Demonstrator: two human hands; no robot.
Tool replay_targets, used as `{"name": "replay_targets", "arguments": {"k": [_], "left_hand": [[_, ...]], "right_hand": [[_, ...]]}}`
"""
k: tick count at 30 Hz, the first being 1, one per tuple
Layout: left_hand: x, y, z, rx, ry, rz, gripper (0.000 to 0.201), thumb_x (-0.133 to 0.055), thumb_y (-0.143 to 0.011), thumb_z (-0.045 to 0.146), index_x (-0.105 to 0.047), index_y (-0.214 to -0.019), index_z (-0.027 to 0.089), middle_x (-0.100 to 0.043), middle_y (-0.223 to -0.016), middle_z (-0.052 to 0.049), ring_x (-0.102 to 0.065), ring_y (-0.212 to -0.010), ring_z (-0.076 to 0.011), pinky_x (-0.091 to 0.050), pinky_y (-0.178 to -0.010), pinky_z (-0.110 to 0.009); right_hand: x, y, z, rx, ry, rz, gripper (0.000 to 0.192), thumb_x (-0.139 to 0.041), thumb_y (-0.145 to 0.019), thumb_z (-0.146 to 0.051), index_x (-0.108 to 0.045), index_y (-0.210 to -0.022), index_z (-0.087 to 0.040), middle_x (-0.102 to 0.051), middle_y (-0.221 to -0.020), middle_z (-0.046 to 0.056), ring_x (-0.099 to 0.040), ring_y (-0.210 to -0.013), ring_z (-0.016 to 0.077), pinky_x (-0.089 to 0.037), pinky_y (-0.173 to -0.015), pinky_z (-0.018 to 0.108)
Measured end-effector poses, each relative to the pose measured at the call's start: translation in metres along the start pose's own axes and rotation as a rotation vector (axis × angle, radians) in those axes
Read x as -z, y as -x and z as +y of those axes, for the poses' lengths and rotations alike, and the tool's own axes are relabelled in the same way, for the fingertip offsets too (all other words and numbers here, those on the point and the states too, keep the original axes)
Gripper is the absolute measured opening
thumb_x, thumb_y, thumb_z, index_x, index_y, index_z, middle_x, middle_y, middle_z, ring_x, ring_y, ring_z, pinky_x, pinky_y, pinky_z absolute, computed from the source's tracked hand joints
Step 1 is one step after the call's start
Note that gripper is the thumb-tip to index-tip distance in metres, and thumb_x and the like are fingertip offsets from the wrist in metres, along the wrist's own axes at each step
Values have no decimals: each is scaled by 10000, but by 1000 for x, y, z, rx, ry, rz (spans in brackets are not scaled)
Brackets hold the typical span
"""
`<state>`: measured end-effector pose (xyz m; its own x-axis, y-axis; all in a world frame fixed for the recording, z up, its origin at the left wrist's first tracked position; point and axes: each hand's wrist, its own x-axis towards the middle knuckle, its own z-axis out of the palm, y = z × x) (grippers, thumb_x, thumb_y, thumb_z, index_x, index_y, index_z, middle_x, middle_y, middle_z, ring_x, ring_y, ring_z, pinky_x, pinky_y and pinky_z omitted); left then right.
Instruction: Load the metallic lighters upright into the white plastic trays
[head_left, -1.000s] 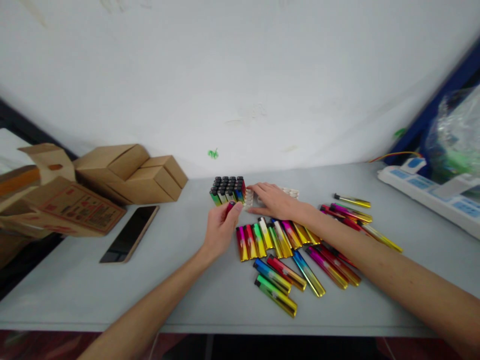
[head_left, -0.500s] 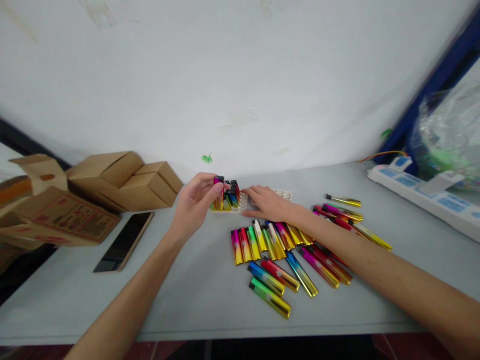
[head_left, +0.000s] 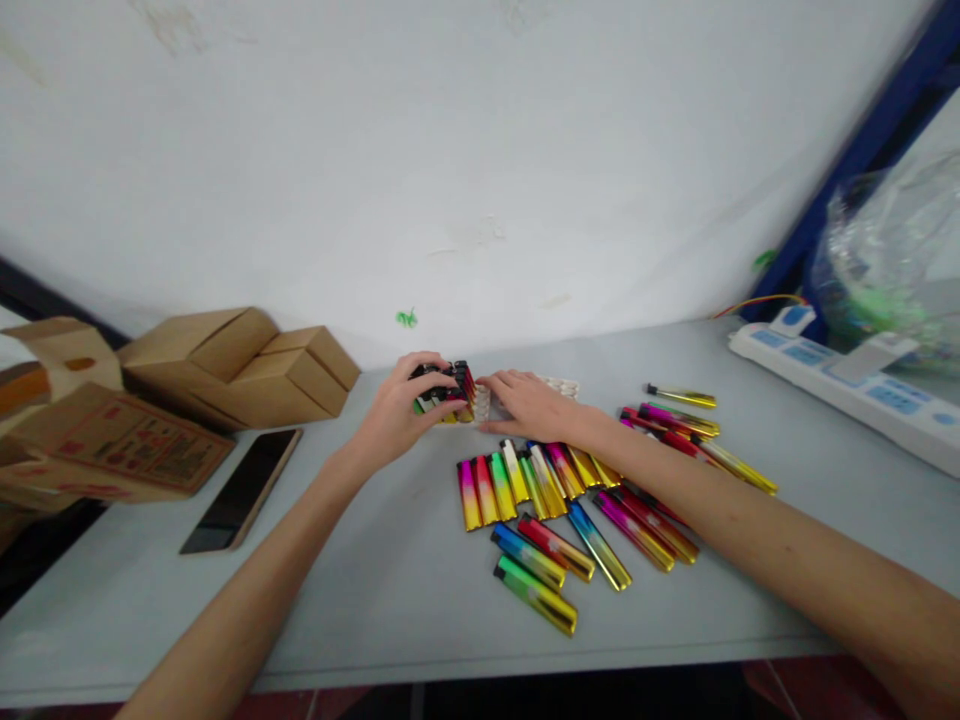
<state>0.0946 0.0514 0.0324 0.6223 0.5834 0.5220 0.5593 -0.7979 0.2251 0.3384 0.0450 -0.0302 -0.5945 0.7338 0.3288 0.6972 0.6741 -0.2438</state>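
Note:
Shiny two-tone lighters with dark tops point(head_left: 466, 382) stand upright in the left end of a white tray with holes point(head_left: 561, 387). My left hand point(head_left: 405, 398) curves over this group, its thumb on the near side and its fingers on the far side of the tops. Which single lighter it touches cannot be made out. Across the tray's middle lies my right hand point(head_left: 525, 402), gripping it with thumb toward me and fingers beyond, hiding part of the holes. Just in front, a row of loose lighters point(head_left: 510, 485) lies on the table.
More lighters point(head_left: 535, 595) lie scattered nearer me, and others point(head_left: 697, 445) under and beyond my right forearm. A phone point(head_left: 241, 492) and cardboard boxes point(head_left: 247, 370) are on the left. On the right are a power strip point(head_left: 847, 370) and a clear plastic bag point(head_left: 892, 270). A white wall point(head_left: 480, 150) stands behind.
A magenta-topped lighter pinched in my left hand stood raised over the tray; now that hand is lower and spread around the upright lighters. My right hand stays on the tray. The view shifts slightly.

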Motion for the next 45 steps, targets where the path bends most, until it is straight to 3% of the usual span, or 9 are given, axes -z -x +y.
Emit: {"name": "replay_targets", "arguments": {"k": [10, 20, 25, 29, 32, 34, 36, 38, 45], "left_hand": [[7, -9, -6, -48, -32, -137, 214, -708, -945, 398, -770, -1041, 217, -616, -1288, -118, -602, -1239, -287, -492, -1109, -474], [-2, 0, 2, -2, -53, -86, 185, -715, -941, 362, -760, -1031, 207, -601, -1326, -128, -585, -1281, -296, -487, -1126, -479], [-1, -1, 5, -51, -92, -69, 310, -688, -956, 306, -672, -1255, 227, -562, -1393, -141, -541, -1343, -291, -468, -1144, -483], [-1, 11, 25, 5, -114, 69, 280, -654, -971, 303, -638, -1239, 223, -575, -1361, -138, -549, -1314, -283, -460, -1133, -475], [-3, 31, 48, 159, -164, 229, 90, -597, -988, 295, -620, -953, 215, -633, -1037, -88, -622, -1054, -252, -511, -972, -421], [-8, 44, 62, 261, -152, 141, 229, -574, -983, 312, -529, -778, 221, -587, -831, -46, -608, -843, -228, -502, -810, -381], [-15, 56, 71, 338, -86, -109, 302, -576, -973, 356, -483, -717, 225, -571, -749, -29, -577, -724, -215, -455, -703, -358], [-21, 63, 75, 406, -58, -282, 337, -566, -977, 409, -479, -708, 225, -590, -741, -35, -572, -701, -221, -421, -676, -351], [-18, 71, 65, 491, -130, -380, 298, -489, -995, 393, -477, -745, 232, -623, -809, -76, -588, -716, -252, -390, -648, -355]], "right_hand": [[0, 1, 1, 10, 3, 7, 623, -650, -978, -528, -483, -1415, -118, -653, -1279, 205, -638, -1150, 341, -483, -990, 483], [0, 0, 1, 9, 6, -2, 633, -635, -987, -529, -478, -1421, -95, -649, -1287, 210, -629, -1174, 349, -479, -1011, 498], [1, 0, 1, 13, 2, -4, 658, -628, -989, -532, -473, -1435, -73, -645, -1300, 220, -627, -1178, 361, -480, -1017, 506], [1, 1, 0, 8, -12, 3, 634, -633, -990, -522, -474, -1432, -96, -651, -1289, 213, -629, -1170, 349, -477, -1010, 501], [1, 1, 0, 5, -16, 7, 613, -642, -987, -515, -480, -1422, -115, -651, -1283, 205, -628, -1170, 339, -472, -1007, 489], [0, 1, 1, 2, -12, 5, 601, -647, -984, -512, -487, -1409, -119, -645, -1292, 205, -621, -1183, 338, -466, -1016, 486], [-1, 2, 1, 0, -12, 6, 587, -638, -988, -518, -497, -1395, -119, -643, -1293, 205, -618, -1189, 338, -464, -1021, 487], [-1, 2, 2, 1, -13, 8, 586, -625, -992, -531, -502, -1388, -117, -644, -1291, 207, -618, -1192, 338, -463, -1022, 490], [-1, 2, 2, 0, 8, 8, 623, -617, -993, -541, -487, -1422, -109, -647, -1313, 204, -622, -1186, 348, -480, -1006, 478]]}}
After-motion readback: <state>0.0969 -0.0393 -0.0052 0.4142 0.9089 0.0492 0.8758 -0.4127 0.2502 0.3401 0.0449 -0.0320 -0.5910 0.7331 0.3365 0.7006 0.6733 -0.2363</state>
